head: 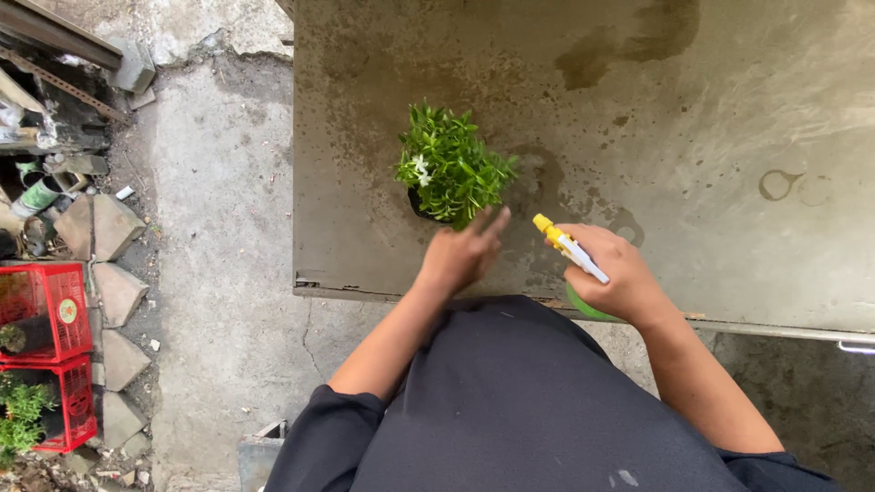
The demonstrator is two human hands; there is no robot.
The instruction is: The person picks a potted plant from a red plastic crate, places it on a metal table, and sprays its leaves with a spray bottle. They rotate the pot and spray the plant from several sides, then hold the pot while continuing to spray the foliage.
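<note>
A small leafy green plant point(451, 166) with a white flower stands in a dark pot on a stained metal tabletop point(693, 137). My left hand point(463, 252) reaches toward the pot from the near side, fingers spread, fingertips at the leaves' edge. My right hand point(617, 272) grips a spray bottle point(570, 249) with a yellow nozzle, white trigger and green body, its nozzle pointing at the plant. The bottle's body is mostly hidden behind my hand.
Dark wet patches point(629, 41) mark the tabletop. To the left lies a concrete floor point(219, 273) with stone blocks point(109, 228), two red crates point(46, 310) holding plants point(20, 410), and scrap at the top left.
</note>
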